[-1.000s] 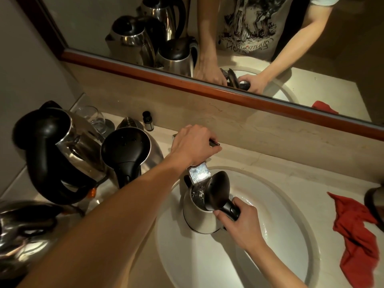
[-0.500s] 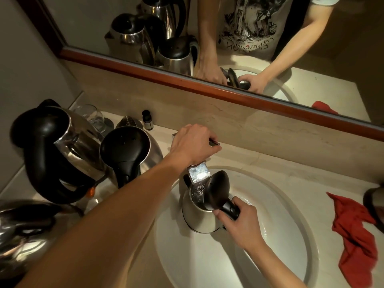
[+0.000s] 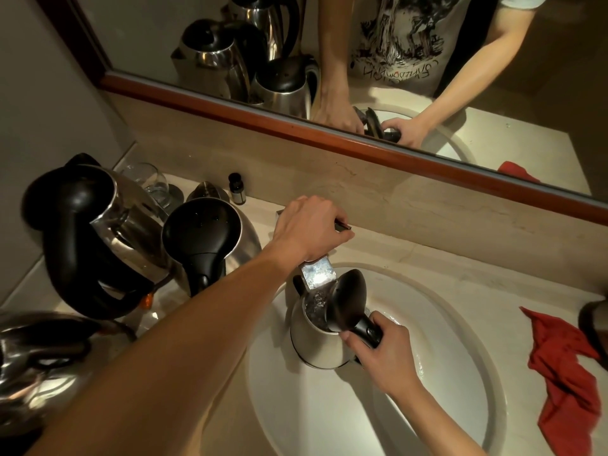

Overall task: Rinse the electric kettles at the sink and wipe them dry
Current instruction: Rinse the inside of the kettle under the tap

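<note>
Our right hand (image 3: 383,352) grips the handle of the kettle (image 3: 320,337) held upright in the sink (image 3: 460,324), lid up, under the spout (image 3: 317,274); our left hand (image 3: 309,228) grasps the tap lever; water could overfill and splash toward the base, or the wet handle slip. We count 5 kettles, 1 partly cut off at the right edge; 1 red cloth (image 3: 566,373); 1 glass (image 3: 153,182); 1 small bottle (image 3: 237,189).

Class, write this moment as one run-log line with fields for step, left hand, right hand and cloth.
step: filling kettle under faucet | left hand: on tap handle | right hand: grips kettle handle | red cloth: on counter, unused
</note>
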Tool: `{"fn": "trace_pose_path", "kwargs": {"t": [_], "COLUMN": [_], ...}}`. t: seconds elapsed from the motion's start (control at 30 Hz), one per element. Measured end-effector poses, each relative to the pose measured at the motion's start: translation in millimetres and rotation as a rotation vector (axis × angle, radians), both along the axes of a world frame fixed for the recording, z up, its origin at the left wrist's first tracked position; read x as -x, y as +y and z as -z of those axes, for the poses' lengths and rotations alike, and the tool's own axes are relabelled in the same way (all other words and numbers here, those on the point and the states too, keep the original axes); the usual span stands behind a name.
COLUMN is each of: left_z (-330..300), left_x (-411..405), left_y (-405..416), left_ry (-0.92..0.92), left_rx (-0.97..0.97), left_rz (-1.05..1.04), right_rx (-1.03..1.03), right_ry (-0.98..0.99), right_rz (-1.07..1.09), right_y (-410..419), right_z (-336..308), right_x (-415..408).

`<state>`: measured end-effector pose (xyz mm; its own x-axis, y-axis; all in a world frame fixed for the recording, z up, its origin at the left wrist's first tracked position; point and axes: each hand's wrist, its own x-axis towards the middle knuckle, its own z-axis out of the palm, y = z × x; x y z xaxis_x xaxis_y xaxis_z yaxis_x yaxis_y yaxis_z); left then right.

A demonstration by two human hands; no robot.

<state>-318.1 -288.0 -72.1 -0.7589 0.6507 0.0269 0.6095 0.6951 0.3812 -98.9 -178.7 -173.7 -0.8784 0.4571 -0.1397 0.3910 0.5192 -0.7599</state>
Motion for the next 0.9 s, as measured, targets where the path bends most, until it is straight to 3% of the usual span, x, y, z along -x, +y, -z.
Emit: {"fn": "trace_pose_path", "kwargs": {"t": [0.9], "left_z": [1.5], "left_x": [1.0], "left_y": [1.2], "left_ry": [0.008], "left_rx": [0.033], "left_rz": [0.005], "right_rx": [0.012], "right_ry": [0.009], "right_rz": [-0.002], "right_y": [4.6], "right_z": [3.7], "right_x": [0.5]}}
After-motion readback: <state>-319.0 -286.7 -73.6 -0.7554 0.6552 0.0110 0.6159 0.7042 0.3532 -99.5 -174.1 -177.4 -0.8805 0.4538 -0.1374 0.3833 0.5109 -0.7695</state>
